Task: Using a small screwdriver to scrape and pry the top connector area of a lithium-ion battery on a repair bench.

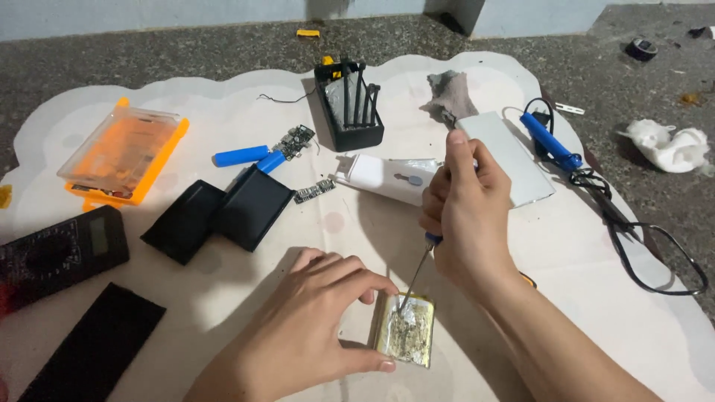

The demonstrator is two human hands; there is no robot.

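1. Your left hand sits at the near edge of the white mat, fingers and thumb clamped around the flat silver-foil battery pouch, pinning it down.
2. Your right hand is clenched around a blue-handled screwdriver; its tip touches the pouch's top edge.
3. Pouch lies near the middle of the mat's near edge, foil face scuffed and yellowish.
4. Behind your hands: white casing and white flat cover, touching each other.
5. Left half of mat: two black pouches side by side, blue cylindrical cells, small circuit boards.
6. Far left: orange-clear box; black multimeter at left edge.
7. Right side: blue soldering iron with black cord.
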